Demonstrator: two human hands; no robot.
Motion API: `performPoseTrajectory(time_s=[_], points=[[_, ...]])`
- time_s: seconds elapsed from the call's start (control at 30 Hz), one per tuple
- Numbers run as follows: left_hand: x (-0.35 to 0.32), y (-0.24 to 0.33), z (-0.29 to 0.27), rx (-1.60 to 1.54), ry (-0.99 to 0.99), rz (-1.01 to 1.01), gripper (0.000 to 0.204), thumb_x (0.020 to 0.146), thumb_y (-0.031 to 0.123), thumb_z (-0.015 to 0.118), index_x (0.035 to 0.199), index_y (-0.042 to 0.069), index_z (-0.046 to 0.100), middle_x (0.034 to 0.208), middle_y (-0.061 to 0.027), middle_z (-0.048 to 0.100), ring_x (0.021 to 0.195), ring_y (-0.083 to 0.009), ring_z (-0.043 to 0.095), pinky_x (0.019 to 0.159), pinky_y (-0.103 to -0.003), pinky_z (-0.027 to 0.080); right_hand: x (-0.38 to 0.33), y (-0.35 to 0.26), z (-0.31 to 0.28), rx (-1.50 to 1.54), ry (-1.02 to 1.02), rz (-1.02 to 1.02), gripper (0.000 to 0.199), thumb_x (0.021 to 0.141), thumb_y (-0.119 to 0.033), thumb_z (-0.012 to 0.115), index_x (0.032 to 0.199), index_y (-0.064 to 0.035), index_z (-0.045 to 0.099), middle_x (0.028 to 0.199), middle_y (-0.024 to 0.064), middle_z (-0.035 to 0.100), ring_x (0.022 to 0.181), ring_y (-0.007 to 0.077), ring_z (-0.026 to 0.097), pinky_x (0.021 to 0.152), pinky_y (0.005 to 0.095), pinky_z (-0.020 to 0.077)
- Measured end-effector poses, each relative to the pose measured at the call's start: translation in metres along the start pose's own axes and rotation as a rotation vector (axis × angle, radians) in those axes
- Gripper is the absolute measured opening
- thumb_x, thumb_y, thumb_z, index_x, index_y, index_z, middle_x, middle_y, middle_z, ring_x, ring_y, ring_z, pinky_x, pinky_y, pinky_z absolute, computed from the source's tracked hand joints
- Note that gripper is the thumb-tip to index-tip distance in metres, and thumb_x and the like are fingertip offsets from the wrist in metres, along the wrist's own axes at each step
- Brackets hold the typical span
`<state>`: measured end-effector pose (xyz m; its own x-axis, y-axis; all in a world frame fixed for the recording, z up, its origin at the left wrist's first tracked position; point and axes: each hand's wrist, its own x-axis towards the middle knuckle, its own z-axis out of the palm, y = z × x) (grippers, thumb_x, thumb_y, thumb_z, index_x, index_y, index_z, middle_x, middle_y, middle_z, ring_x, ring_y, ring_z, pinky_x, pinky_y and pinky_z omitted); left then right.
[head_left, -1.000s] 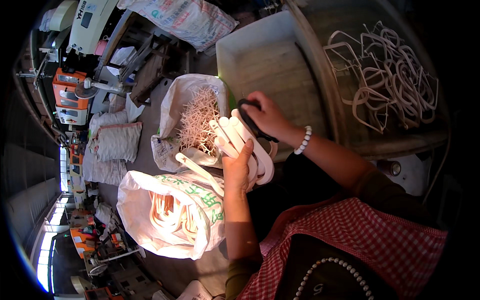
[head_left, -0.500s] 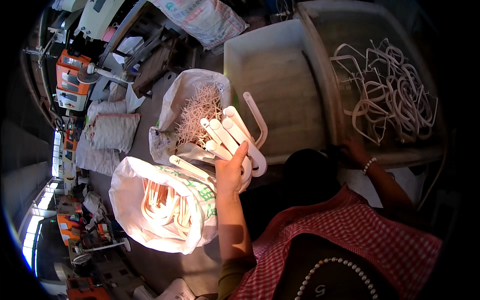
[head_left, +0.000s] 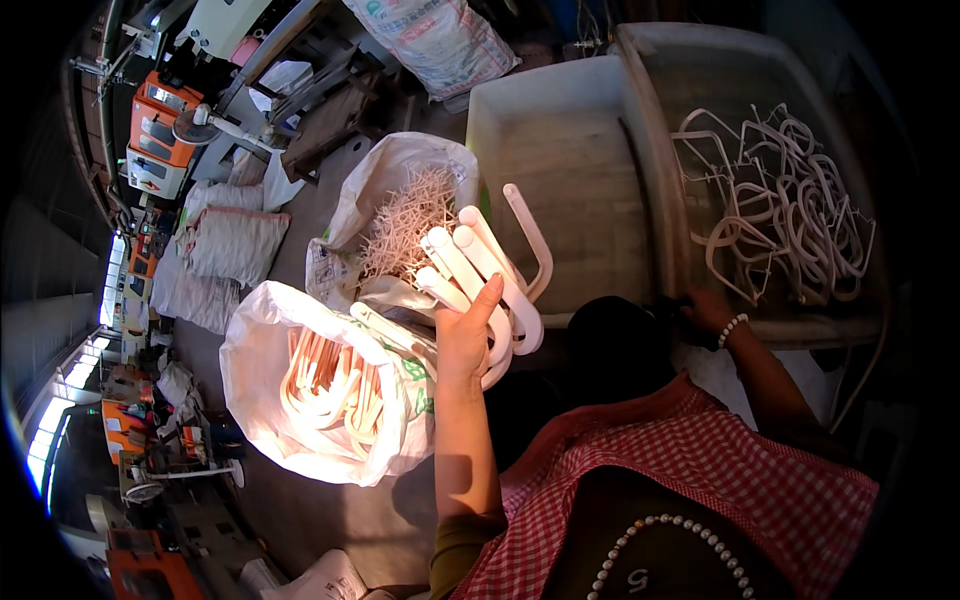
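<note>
My left hand [head_left: 468, 335] is closed around a bunch of pale J-shaped plastic pieces [head_left: 515, 295], thumb on top and rounded ends pointing up and away. One piece stands out apart from the bunch toward the tub. Just left of that hand, an open white woven sack [head_left: 262, 400] holds more curved strips [head_left: 325, 395], brightly lit. My right hand [head_left: 708, 312] is by the near edge of the right tub, beside my dark-clothed knee [head_left: 622, 345]. Its fingers look bent around something dark that shadow hides.
Behind the bunch, another sack [head_left: 430, 155] holds thin pinkish branching scraps [head_left: 410, 225]. A pale tub [head_left: 545, 85] adjoins a larger tub [head_left: 690, 40] with tangled looped strips [head_left: 800, 200]. Stacked full sacks [head_left: 235, 243], a wooden stool [head_left: 330, 125] and orange-white machines [head_left: 160, 130] stand left.
The view has shifted slightly, so the sacks and tubs sit a little differently in it. My left hand still grips the plastic pieces, and my right hand stays by the tub edge.
</note>
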<state>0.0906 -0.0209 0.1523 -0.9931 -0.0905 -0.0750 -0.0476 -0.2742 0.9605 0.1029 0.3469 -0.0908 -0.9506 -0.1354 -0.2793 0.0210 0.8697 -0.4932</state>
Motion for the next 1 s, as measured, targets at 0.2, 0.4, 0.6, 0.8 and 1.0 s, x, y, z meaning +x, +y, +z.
performPoseTrajectory(time_s=[0.2,0.4,0.6,0.8,1.0], points=[[0.000,0.001,0.009,0.147,0.012,-0.012,0.034,0.084,0.009,0.069,0.114,-0.001,0.057,0.100,-0.0078,0.062,0.088,-0.0158,0.059,0.076,-0.029,0.048,0.009,-0.041,-0.039,0.467,-0.149,0.061,0.030,0.088,-0.027,0.061,0.105,-0.0026,0.058,0.100,0.0139,0.062,0.091,0.0251,0.059,0.078,0.0370,0.0469],[0.006,-0.004,0.024,0.256,0.022,-0.065,0.033,0.085,0.011,0.069,0.112,-0.002,0.057,0.101,-0.0087,0.062,0.088,-0.0161,0.060,0.077,-0.029,0.048,0.012,-0.198,-0.128,1.203,-0.038,-0.396,0.038,0.091,-0.026,0.061,0.120,-0.0021,0.055,0.103,0.0027,0.061,0.095,0.0086,0.054,0.080,0.0244,0.0459],[0.008,0.001,0.041,0.271,-0.024,-0.124,0.031,0.085,0.007,0.066,0.113,-0.001,0.056,0.098,-0.0077,0.064,0.082,-0.0154,0.062,0.071,-0.028,0.050,0.055,-0.281,-0.108,1.564,-0.136,-0.684,0.017,0.085,-0.004,0.062,0.099,-0.0073,0.052,0.095,-0.0034,0.054,0.087,0.0044,0.051,0.076,0.0208,0.0453],[0.012,-0.002,0.032,0.268,-0.016,-0.132,0.034,0.085,0.005,0.065,0.117,-0.002,0.055,0.105,-0.0105,0.063,0.089,-0.0181,0.062,0.078,-0.030,0.051,0.067,-0.308,-0.087,1.715,0.036,-0.467,0.018,0.085,-0.002,0.060,0.098,-0.0090,0.050,0.091,-0.0025,0.053,0.081,0.0040,0.051,0.069,0.0192,0.0456],[0.015,-0.009,0.029,0.232,0.013,-0.139,0.032,0.084,0.004,0.065,0.114,-0.002,0.056,0.105,-0.0116,0.062,0.087,-0.0180,0.062,0.077,-0.030,0.051,0.073,-0.299,-0.085,1.717,0.003,-0.408,0.024,0.084,-0.003,0.061,0.102,-0.0084,0.047,0.092,-0.0003,0.052,0.082,0.0057,0.052,0.069,0.0202,0.0459]])
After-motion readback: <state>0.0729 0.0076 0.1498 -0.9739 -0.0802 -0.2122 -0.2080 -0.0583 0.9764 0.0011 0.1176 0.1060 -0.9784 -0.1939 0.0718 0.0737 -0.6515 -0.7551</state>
